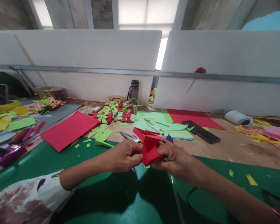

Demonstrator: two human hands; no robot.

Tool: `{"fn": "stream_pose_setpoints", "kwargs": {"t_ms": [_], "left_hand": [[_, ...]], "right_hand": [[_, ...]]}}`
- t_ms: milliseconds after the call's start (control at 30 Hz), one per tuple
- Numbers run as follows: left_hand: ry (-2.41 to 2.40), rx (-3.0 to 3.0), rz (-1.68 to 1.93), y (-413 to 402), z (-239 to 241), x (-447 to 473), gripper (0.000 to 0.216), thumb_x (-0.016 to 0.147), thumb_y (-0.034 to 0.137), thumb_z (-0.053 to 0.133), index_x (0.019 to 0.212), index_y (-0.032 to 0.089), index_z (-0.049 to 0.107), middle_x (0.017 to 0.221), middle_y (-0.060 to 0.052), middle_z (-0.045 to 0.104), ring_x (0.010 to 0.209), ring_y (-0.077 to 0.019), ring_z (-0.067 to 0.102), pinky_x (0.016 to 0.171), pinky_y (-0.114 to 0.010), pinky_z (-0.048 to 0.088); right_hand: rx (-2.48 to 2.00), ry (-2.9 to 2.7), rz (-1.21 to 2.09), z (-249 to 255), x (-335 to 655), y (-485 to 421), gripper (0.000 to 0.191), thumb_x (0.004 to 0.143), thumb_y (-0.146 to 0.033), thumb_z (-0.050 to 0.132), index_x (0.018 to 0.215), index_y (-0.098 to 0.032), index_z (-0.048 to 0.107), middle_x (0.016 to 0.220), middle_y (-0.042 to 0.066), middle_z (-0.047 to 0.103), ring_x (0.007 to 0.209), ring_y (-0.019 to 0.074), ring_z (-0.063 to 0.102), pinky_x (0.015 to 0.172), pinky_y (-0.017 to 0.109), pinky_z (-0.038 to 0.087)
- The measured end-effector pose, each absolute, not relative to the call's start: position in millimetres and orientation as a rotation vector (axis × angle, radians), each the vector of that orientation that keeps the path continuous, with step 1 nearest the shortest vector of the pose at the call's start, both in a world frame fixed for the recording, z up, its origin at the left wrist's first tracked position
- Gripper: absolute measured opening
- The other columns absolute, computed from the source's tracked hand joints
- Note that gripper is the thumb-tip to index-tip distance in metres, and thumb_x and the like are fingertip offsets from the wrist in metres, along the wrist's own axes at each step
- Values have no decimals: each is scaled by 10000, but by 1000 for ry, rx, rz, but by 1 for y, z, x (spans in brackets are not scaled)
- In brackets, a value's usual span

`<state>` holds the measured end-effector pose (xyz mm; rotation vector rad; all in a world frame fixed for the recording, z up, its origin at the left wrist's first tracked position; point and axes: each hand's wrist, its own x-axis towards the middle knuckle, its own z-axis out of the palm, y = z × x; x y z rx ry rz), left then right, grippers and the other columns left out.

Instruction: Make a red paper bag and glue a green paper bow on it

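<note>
Above the green mat (102, 199), a folded red paper piece (150, 149), shaped like a small box or basket, is held up between my two hands. My right hand (175, 157) grips it from the right with thumb and fingers. On its left edge, my left hand (126, 157) is closed in a pinch. Just behind my left hand lie scissors (130, 136), partly hidden. A blue-tipped tool (170, 138) sits behind my right hand, mostly covered by it.
Small red and green paper baskets with bows (126, 116) cluster at the back. Red sheets (71, 130), green sheets (163, 123), a pen (155, 128), a black phone (202, 132) and a dark bottle (134, 90) lie or stand around. Paper scraps (104, 135) are scattered.
</note>
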<state>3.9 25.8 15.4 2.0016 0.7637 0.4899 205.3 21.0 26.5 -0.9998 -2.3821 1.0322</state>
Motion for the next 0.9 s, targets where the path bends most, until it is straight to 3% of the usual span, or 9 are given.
{"fn": "stream_pose_setpoints", "kwargs": {"t_ms": [167,600,733,900], "left_hand": [[753,2002,515,24,15,5,142,828,163,433,722,141,525,592,50,369,520,-74,303,472,-199,243],[710,2151,428,23,29,-1,168,881,129,387,849,129,552,666,40,401,592,-84,354,544,-183,301],[651,2249,398,25,30,-4,166,868,97,396,915,135,551,730,24,451,647,-96,402,599,-191,337],[644,2316,411,25,29,-2,142,864,84,404,860,142,534,698,32,442,618,-89,397,579,-183,330]], "right_hand": [[-1010,-2344,1048,26,205,21,148,785,-264,617,724,-166,709,643,-16,576,622,112,482,549,216,370],[-910,-2398,949,25,205,24,219,849,-286,561,770,-152,715,661,-7,610,625,115,498,579,235,383],[-905,-2437,864,25,205,23,190,852,-248,559,777,-175,717,665,-14,628,632,119,512,620,252,394],[-946,-2451,822,22,206,24,167,840,-211,567,783,-178,721,678,-10,641,660,127,532,685,270,402]]}}
